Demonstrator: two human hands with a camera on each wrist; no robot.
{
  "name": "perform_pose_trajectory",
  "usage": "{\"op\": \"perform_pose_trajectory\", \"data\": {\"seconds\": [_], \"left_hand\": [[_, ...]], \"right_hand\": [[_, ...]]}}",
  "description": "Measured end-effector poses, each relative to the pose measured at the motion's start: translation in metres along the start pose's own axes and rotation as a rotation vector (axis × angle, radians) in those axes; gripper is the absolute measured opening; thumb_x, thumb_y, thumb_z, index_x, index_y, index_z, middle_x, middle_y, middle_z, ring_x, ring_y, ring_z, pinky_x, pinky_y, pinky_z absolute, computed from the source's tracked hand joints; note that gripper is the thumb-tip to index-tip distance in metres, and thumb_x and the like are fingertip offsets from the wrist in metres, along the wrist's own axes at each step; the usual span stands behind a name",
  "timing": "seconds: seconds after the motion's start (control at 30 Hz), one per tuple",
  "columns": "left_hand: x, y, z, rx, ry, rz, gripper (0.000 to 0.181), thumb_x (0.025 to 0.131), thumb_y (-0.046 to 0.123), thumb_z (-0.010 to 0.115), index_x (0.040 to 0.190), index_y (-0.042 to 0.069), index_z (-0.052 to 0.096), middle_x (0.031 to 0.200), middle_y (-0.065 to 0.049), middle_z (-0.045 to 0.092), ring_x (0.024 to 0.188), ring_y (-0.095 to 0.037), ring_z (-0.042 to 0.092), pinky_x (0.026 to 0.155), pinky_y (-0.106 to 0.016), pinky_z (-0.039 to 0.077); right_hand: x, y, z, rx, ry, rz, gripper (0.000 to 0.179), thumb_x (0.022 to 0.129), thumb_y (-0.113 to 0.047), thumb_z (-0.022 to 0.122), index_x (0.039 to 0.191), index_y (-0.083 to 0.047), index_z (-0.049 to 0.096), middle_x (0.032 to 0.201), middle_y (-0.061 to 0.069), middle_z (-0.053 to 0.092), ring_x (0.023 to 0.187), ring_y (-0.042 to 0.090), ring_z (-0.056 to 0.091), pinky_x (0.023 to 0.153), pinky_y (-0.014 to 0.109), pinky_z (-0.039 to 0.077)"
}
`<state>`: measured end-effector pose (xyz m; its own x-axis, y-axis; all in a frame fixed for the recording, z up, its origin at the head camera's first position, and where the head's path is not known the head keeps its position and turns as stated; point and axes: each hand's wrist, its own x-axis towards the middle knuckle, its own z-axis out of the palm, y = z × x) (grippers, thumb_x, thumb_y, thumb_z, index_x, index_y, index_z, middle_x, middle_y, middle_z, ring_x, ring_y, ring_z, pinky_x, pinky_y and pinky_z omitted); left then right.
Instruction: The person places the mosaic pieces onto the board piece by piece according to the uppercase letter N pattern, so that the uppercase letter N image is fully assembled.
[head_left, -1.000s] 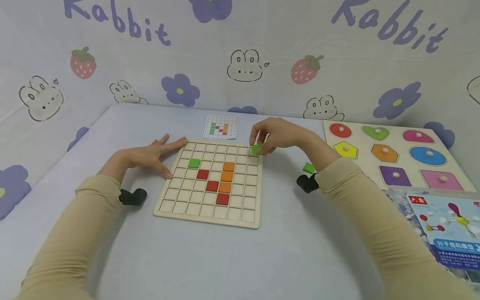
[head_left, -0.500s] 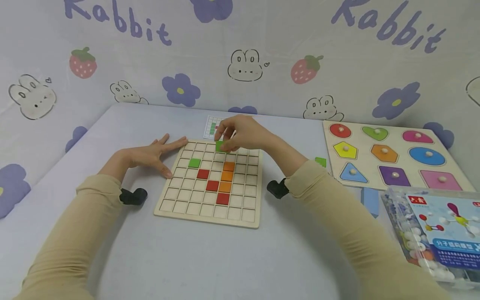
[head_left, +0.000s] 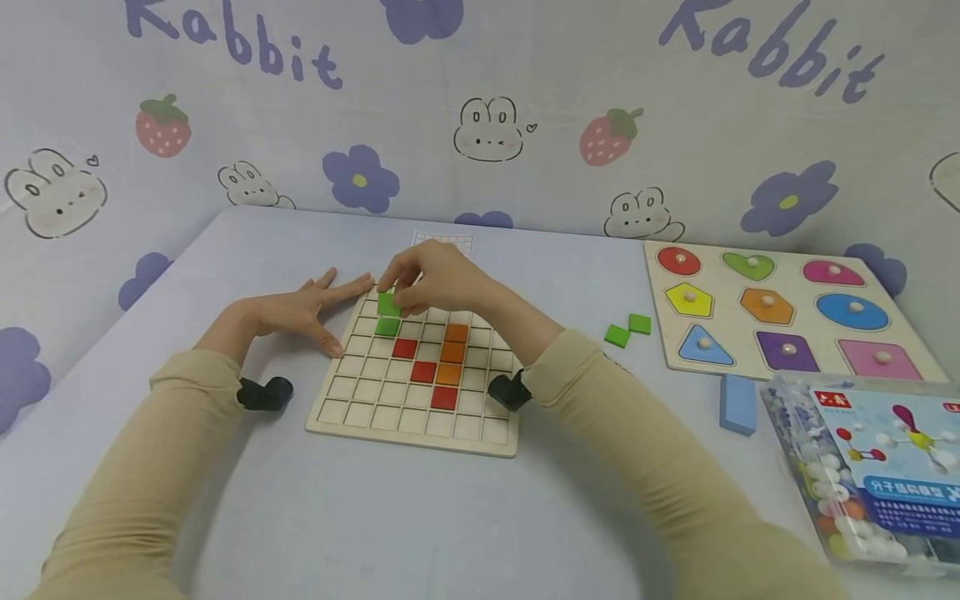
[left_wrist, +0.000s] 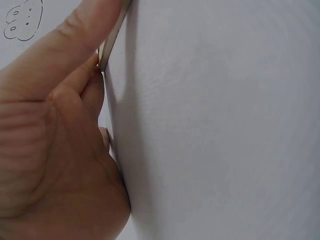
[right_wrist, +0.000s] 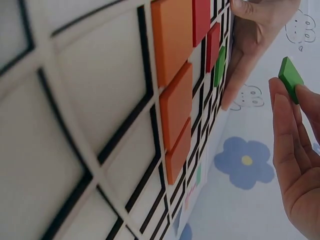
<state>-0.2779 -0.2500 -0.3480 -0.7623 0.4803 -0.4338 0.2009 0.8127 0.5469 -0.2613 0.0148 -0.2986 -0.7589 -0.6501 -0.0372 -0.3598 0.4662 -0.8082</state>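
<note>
My right hand [head_left: 442, 279] pinches a green square tile [head_left: 387, 304] between thumb and fingers, just above the far left part of the wooden grid board [head_left: 416, 443]. In the right wrist view that tile [right_wrist: 290, 80] is held clear of the board. One green tile [head_left: 387, 327] lies in the board beneath it, with three red tiles [head_left: 405, 348] on a diagonal and three orange tiles [head_left: 452, 352] in a column. My left hand [head_left: 292, 318] rests at the board's left edge, fingers spread and straight; its thumb [left_wrist: 65, 47] touches the edge in the left wrist view.
Behind the board lies a pattern card [head_left: 450, 242], partly hidden by my right hand. Two loose green tiles [head_left: 617, 336] lie right of the board. Farther right are a knobbed shape puzzle [head_left: 720, 317], a blue block [head_left: 738, 404] and a clear plastic box [head_left: 870, 475].
My right hand has carried the green tile leftward, from the board's far right corner to above its far left part. The left hand stays in place.
</note>
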Motion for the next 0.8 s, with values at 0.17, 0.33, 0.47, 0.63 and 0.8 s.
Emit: {"op": "perform_pose_trajectory", "data": {"seconds": [0.17,0.33,0.47,0.63,0.8], "left_hand": [[-0.001,0.001,0.000,-0.014,-0.003,-0.007,0.117,0.073,0.034,0.085,0.159,0.036,0.006,0.163,-0.022,-0.026,0.147,-0.055,-0.023,0.108,-0.083,0.000],[-0.001,0.001,0.000,-0.020,-0.007,-0.007,0.118,0.073,0.033,0.085,0.159,0.034,0.005,0.162,-0.022,-0.027,0.147,-0.056,-0.023,0.109,-0.082,0.000],[-0.001,0.001,0.000,-0.017,-0.010,-0.010,0.119,0.073,0.035,0.085,0.159,0.033,0.004,0.162,-0.022,-0.027,0.146,-0.057,-0.023,0.109,-0.082,-0.003],[0.000,0.002,0.000,-0.020,-0.009,-0.018,0.119,0.073,0.036,0.085,0.159,0.034,0.004,0.162,-0.022,-0.027,0.146,-0.056,-0.024,0.109,-0.082,-0.004],[0.000,0.001,0.000,-0.023,-0.011,-0.011,0.118,0.073,0.034,0.085,0.159,0.035,0.004,0.162,-0.022,-0.028,0.146,-0.056,-0.025,0.108,-0.083,-0.003]], "right_hand": [[0.005,-0.002,0.008,0.027,0.009,-0.014,0.019,0.090,-0.002,0.064,0.106,-0.005,0.072,0.095,0.014,0.075,0.088,0.030,0.076,0.079,0.034,0.063],[0.007,-0.004,0.015,0.061,0.027,-0.015,0.016,0.088,-0.001,0.066,0.102,-0.003,0.073,0.094,0.017,0.076,0.087,0.033,0.075,0.078,0.035,0.063],[0.008,-0.005,0.020,0.032,0.041,-0.002,0.014,0.087,-0.003,0.069,0.101,-0.005,0.074,0.093,0.014,0.077,0.085,0.030,0.075,0.074,0.030,0.062],[0.010,-0.003,0.025,-0.017,0.032,0.020,0.014,0.086,-0.004,0.070,0.099,-0.005,0.075,0.089,0.009,0.076,0.075,0.020,0.072,0.067,0.022,0.057],[0.011,-0.003,0.028,-0.034,-0.008,0.074,0.015,0.085,0.000,0.067,0.097,-0.004,0.076,0.082,0.003,0.071,0.068,0.014,0.068,0.065,0.021,0.057]]}}
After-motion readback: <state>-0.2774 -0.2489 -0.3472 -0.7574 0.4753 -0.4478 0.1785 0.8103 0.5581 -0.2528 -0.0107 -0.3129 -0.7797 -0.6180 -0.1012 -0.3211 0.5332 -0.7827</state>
